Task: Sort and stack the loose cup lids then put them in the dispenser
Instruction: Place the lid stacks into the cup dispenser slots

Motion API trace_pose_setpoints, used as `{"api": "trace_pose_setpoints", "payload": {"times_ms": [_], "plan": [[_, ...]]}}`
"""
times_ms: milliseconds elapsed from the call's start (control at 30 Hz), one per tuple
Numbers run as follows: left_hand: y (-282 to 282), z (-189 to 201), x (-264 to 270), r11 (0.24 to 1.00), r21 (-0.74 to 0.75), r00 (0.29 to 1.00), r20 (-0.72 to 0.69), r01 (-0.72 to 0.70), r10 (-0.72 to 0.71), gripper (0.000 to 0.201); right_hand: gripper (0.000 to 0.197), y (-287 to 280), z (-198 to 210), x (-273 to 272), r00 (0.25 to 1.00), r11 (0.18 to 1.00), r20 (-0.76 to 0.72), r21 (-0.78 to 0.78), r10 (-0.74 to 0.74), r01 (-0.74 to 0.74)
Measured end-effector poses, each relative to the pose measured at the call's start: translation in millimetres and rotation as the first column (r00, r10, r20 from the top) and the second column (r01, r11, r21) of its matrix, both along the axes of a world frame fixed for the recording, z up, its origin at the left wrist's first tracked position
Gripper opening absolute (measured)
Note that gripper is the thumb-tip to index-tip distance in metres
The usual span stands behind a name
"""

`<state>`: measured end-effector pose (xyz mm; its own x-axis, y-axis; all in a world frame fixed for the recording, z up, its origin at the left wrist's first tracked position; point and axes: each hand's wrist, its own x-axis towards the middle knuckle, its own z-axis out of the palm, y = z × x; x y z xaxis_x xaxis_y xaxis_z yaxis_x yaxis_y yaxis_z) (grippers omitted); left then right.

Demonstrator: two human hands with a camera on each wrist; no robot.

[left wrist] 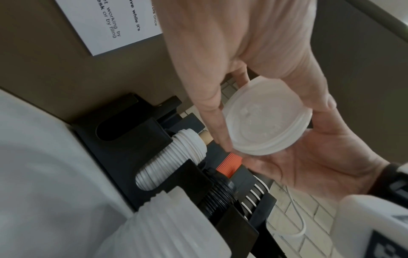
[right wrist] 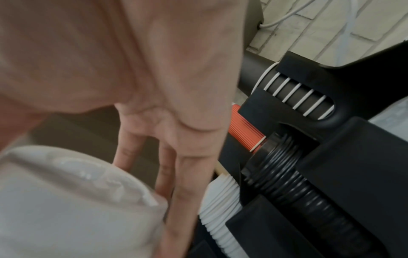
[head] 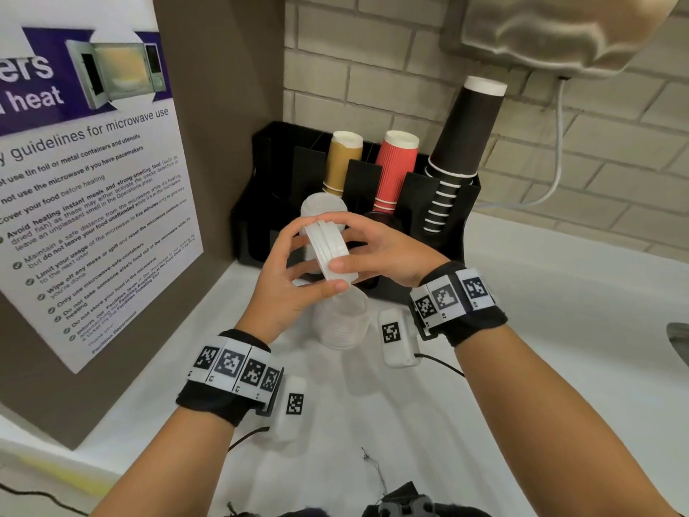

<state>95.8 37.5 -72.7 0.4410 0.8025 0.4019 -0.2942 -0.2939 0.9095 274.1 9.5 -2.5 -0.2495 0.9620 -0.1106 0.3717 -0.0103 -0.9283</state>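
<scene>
We hold a short stack of white lids (head: 328,248) on edge above the bench (head: 522,330), just in front of the black dispenser (head: 447,203). Left hand (head: 287,270) and right hand (head: 380,251) both curl round its rim. Dispenser slots hold white lids (left wrist: 167,157), black lids (left wrist: 218,193), cups. A clear lid stack (head: 341,322) lies below the hands.
</scene>
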Motion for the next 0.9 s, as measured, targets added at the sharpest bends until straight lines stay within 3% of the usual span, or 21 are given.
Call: {"api": "trace_pose_setpoints", "payload": {"times_ms": [433,700,800,900], "plan": [[1,5,-4,1.0,-0.005,0.999,-0.022,-0.024,0.024,0.082,0.072,-1,-1,-12,0.999,0.995,-0.006,0.084,-0.049,0.049],[4,6,1,0.999,-0.028,1.0,-0.025,0.017,-0.018,0.095,0.068,-4,0,-9,0.994,0.979,0.037,0.178,-0.108,0.099],[6,7,-4,0.999,-0.044,0.998,-0.05,-0.03,0.027,0.089,0.067,-1,6,12,0.975,0.955,0.024,0.21,-0.22,0.21],[11,7,-13,0.992,-0.028,0.989,-0.085,-0.126,0.123,0.061,0.065,4,11,52,0.883,0.854,0.078,0.304,-0.463,0.422]]}}
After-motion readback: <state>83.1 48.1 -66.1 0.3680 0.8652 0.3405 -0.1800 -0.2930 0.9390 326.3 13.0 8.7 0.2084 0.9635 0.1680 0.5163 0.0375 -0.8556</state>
